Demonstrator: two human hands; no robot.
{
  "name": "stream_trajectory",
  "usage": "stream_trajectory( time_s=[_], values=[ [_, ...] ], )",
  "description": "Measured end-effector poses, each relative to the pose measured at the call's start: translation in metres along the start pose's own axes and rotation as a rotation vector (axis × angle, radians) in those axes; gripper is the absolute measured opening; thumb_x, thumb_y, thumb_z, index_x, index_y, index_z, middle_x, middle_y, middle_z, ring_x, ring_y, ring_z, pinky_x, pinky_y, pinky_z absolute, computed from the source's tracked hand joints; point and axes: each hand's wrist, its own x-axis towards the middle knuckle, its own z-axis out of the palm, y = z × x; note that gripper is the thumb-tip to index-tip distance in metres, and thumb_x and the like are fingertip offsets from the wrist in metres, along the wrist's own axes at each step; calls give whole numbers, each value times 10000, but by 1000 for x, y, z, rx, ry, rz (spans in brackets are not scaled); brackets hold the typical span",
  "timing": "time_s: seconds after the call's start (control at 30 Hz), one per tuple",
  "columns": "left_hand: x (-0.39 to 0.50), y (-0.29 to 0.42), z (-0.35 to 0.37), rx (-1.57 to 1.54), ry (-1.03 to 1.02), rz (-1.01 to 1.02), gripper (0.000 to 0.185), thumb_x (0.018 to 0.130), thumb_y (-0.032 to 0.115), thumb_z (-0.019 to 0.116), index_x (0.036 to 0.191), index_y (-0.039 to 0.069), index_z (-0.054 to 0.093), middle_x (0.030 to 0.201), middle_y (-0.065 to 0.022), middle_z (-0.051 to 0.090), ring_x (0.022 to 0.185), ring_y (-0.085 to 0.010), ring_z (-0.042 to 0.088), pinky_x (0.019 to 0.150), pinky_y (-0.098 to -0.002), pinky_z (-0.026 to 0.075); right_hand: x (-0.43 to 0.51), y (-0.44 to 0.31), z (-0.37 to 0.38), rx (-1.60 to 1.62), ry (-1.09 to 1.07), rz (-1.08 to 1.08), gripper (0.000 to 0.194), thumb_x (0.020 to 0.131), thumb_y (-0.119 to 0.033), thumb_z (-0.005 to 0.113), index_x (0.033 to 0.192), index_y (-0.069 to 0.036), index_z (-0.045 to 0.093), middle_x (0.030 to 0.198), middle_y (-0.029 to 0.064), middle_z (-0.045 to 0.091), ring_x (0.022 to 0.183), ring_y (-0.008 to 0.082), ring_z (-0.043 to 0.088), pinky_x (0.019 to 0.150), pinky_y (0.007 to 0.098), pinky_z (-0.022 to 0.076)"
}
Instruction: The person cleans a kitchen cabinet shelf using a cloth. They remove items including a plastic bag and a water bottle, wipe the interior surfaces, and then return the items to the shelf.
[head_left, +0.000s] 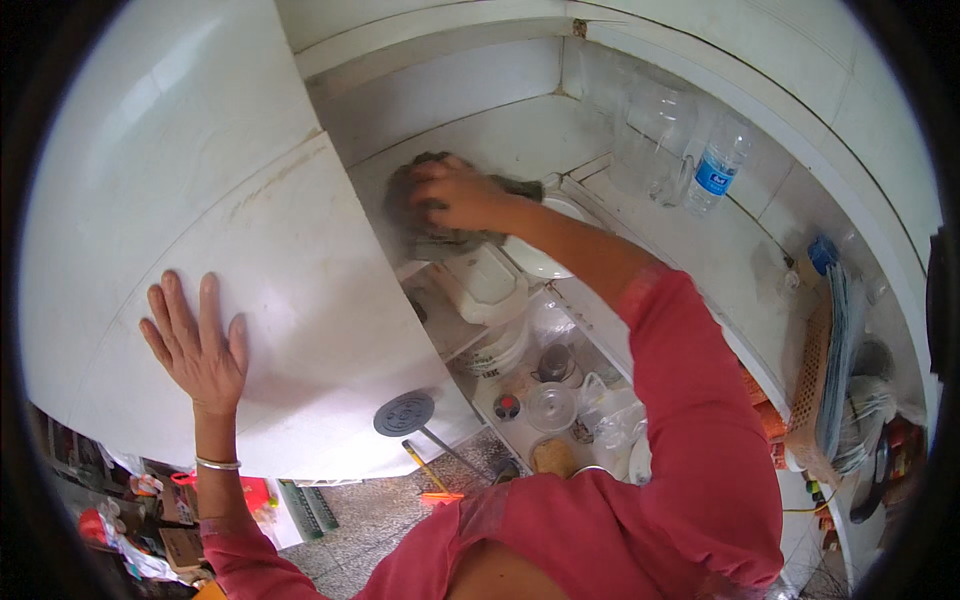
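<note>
My left hand (196, 349) lies palm down with fingers spread on a large, smooth white panel (300, 322); it holds nothing. A silvery bracelet circles that wrist. My right hand (465, 196), slightly blurred, grips a dark cloth (409, 199) on a white shelf surface (517, 135) in the corner behind the panel. Part of the cloth trails out to the right, under my wrist. Close below the cloth stands a white plastic container (484, 283). A white plate (536, 255) is partly covered by my right forearm.
Right of my arm stand a clear jug (652, 142) and a blue-labelled plastic water bottle (716, 169). A tan perforated basket (810, 375) sits farther right. Lower down are a clear plastic lid (552, 407), plastic bags (611, 412) and a round dark disc (405, 414) on a rod.
</note>
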Motion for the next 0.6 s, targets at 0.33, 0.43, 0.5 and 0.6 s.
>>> stream_trajectory(
  time_s=[0.33, 0.43, 0.5, 0.6],
  values=[
    [6, 6, -5, -23, 19, -27, 518, 1039, 459, 436, 1489, 218, 521, 1607, -152, 375, 1524, -325, 283, 1254, -490, 65, -66, 81, -55, -309, 24, 569, 374, 809, -188, 704, 1180, -223, 726, 1481, 114, 484, 1264, 434, 460, 1024, 555, 466],
    [10, 8, -1, -31, 50, -22, 534, 1055, 457, 421, 1524, 208, 469, 1625, -140, 352, 1533, -318, 262, 1257, -483, 65, -46, 59, -35, -292, 52, 412, 391, 801, -181, 710, 1189, -225, 729, 1468, 110, 489, 1244, 433, 469, 1011, 535, 478],
    [6, 9, -4, -28, 35, -21, 537, 1052, 460, 430, 1530, 217, 461, 1627, -134, 350, 1532, -317, 264, 1256, -484, 67, -27, 10, -17, -206, 78, 261, 356, 799, -161, 702, 1151, -199, 740, 1442, 124, 515, 1186, 415, 507, 998, 490, 489],
    [2, 3, 3, -49, 36, -29, 532, 1021, 458, 489, 1513, 256, 489, 1620, -127, 363, 1524, -314, 286, 1252, -489, 69, -14, -38, 1, -73, 95, 81, 284, 800, -150, 698, 1079, -159, 752, 1401, 100, 548, 1160, 386, 510, 978, 490, 490]
  ],
)
